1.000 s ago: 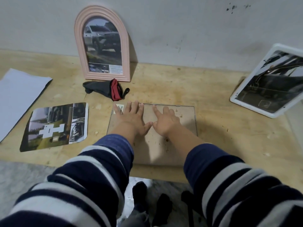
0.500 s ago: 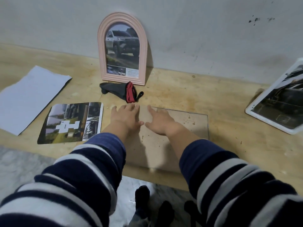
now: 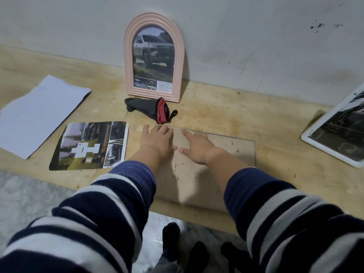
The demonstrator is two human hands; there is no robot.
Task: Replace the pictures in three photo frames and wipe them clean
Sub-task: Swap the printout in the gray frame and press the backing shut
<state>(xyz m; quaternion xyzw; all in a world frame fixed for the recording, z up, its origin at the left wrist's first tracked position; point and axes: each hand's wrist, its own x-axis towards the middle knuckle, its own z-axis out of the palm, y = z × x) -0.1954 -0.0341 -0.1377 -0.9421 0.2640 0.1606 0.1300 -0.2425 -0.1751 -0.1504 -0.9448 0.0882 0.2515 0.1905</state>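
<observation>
1. The left hand (image 3: 157, 139) and right hand (image 3: 198, 147) lie flat, fingers straight, on the frame back (image 3: 226, 154), grasping nothing.
2. The frame back lies face down at the table (image 3: 246, 117) edge.
3. A hard push could slide it off.

No legible text anywhere. Small block of print at the lower right of the picture in the pink arched frame (image 3: 154, 57), too fine and blurred to read. White cross-like shape on the loose photo print (image 3: 89, 145) lying flat on the wooden table (image 3: 246, 119), no letters discernible in it. Nothing readable on the white-framed picture (image 3: 338, 133) at the right edge, nor on the blank white sheet (image 3: 37, 113).
</observation>
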